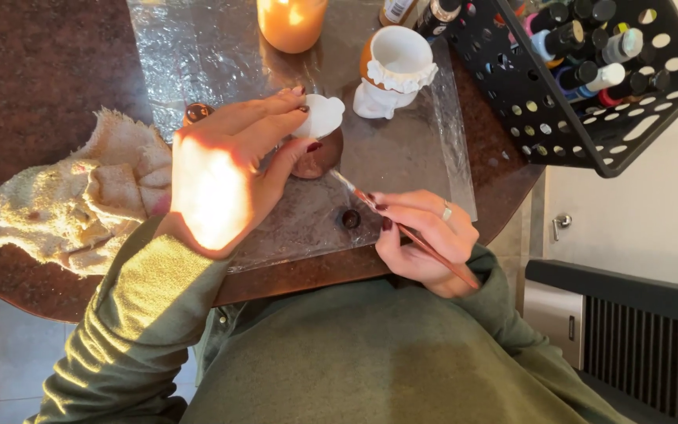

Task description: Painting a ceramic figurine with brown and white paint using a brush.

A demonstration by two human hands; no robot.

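My left hand (225,173) grips a small figurine (319,133), white on top and brown below, over a clear plastic sheet (386,157) on the dark round table (33,71). My right hand (421,235) holds a thin reddish paintbrush (402,228); its tip points at the brown lower part of the figurine. A second white ceramic piece (392,74) with an orange-brown side stands upright just behind. A small dark blob (351,218) lies on the plastic near my right hand.
A black perforated crate (590,133) with several paint bottles sits at the right table edge. A jar of orange liquid (292,23) stands at the back. A crumpled cream towel (80,204) lies left. A radiator (637,330) is at lower right.
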